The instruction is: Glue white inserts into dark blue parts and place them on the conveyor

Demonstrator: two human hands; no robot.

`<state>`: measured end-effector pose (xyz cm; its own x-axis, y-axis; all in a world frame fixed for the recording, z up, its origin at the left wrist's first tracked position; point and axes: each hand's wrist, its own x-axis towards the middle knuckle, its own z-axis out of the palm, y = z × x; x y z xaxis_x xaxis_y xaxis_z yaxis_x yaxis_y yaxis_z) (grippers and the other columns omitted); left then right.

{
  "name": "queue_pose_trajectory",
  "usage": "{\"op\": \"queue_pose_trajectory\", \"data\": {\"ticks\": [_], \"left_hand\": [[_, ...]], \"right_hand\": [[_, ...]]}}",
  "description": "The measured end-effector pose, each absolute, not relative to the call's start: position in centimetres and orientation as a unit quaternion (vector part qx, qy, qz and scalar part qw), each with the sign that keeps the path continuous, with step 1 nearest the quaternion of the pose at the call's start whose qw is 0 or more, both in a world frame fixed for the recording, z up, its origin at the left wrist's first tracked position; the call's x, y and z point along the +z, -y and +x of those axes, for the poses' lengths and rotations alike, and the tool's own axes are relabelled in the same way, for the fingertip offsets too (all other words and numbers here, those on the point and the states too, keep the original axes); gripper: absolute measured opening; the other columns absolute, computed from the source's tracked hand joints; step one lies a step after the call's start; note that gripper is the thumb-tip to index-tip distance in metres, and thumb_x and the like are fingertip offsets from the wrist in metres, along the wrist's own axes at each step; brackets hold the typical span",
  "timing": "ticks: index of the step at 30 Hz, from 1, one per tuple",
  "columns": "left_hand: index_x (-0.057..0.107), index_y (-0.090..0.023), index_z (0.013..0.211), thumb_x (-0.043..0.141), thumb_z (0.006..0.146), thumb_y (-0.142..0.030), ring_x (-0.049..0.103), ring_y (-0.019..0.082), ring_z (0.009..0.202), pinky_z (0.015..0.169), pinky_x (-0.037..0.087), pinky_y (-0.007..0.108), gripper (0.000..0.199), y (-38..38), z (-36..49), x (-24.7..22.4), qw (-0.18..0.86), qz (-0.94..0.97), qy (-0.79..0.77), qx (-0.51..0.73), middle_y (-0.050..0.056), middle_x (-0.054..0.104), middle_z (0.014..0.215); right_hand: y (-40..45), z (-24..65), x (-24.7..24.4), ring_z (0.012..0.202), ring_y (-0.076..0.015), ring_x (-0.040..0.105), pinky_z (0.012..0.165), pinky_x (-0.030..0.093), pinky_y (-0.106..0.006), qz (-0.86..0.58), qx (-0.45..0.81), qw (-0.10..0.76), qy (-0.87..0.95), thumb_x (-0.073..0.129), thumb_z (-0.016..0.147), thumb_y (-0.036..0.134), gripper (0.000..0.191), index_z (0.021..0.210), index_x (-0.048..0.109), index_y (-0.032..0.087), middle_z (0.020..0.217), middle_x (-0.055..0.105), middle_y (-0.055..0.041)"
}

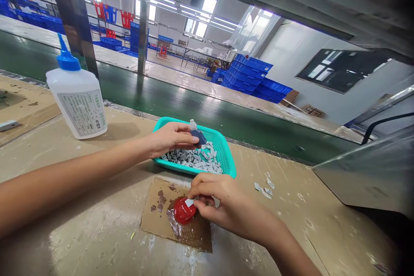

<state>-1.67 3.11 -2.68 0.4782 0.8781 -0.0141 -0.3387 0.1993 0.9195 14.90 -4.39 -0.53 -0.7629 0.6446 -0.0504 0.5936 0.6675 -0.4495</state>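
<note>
Over the turquoise basket [229,159], my left hand [173,139] grips a dark blue piece [199,136] with a whitish end between thumb and fingers. Many small grey-white parts [207,160] fill the basket beneath it. My right hand [215,198] pinches a small white part [189,202] right at a glossy red round object [183,212]. That red object rests on a stained brown cardboard square [155,220]. Whether the white part touches the red surface is hard to tell.
A white glue bottle [80,103] with a blue nozzle stands at the left. Several loose grey parts [267,190] lie right of the basket. Behind the worktable runs a green conveyor belt [168,101]; a metal post [142,30] rises there. Stacked blue crates [244,75] stand farther back.
</note>
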Motion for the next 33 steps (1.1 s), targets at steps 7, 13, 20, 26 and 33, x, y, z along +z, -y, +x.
{"op": "queue_pose_trajectory", "data": {"ticks": [7,13,20,26,33], "left_hand": [[0.058,-0.010,0.074,0.068,0.060,-0.009,0.056,0.006,0.065,0.071,0.043,0.022,0.017,-3.3,-1.6,-3.0,0.694,0.506,-0.282,0.429,-0.002,0.060,0.066],[0.056,-0.013,0.072,0.069,0.058,-0.017,0.055,0.008,0.067,0.067,0.042,0.023,0.020,-2.0,-1.6,-1.8,0.590,0.617,-0.309,0.419,-0.002,0.059,0.068],[0.048,-0.014,0.070,0.067,0.060,-0.023,0.050,0.009,0.059,0.056,0.041,0.023,0.023,0.1,-0.9,-0.8,0.513,0.701,-0.308,0.388,-0.003,0.053,0.063],[0.045,-0.015,0.069,0.066,0.062,-0.028,0.052,0.012,0.066,0.061,0.042,0.026,0.026,0.6,-0.9,-1.2,0.436,0.753,-0.311,0.383,0.000,0.054,0.070],[0.043,-0.015,0.065,0.066,0.062,-0.027,0.052,0.012,0.065,0.061,0.042,0.026,0.026,0.8,-0.9,-0.8,0.406,0.764,-0.322,0.385,0.000,0.056,0.069]], "right_hand": [[4.7,15.1,-0.4,0.060,-0.0093,0.047,0.052,0.038,-0.019,-0.338,0.257,0.096,0.900,0.048,0.069,0.000,0.022,0.076,0.063,0.014,0.070,0.054,-0.0008],[4.1,17.3,1.1,0.069,-0.0123,0.053,0.061,0.044,-0.022,-0.349,0.372,0.340,0.790,0.054,0.071,0.008,0.013,0.074,0.061,0.019,0.074,0.056,-0.0012],[2.5,17.9,-0.2,0.070,-0.0123,0.051,0.062,0.044,-0.024,-0.400,0.457,0.462,0.646,0.065,0.066,0.022,0.004,0.068,0.064,0.019,0.083,0.056,-0.0024],[2.6,17.3,-0.7,0.073,-0.0134,0.055,0.072,0.046,-0.028,-0.409,0.482,0.472,0.615,0.069,0.064,0.023,0.008,0.070,0.066,0.020,0.081,0.062,-0.0019],[2.8,16.9,-0.7,0.083,-0.0163,0.057,0.079,0.047,-0.029,-0.405,0.437,0.482,0.642,0.069,0.064,0.021,0.005,0.068,0.067,0.020,0.079,0.064,-0.0026]]}}
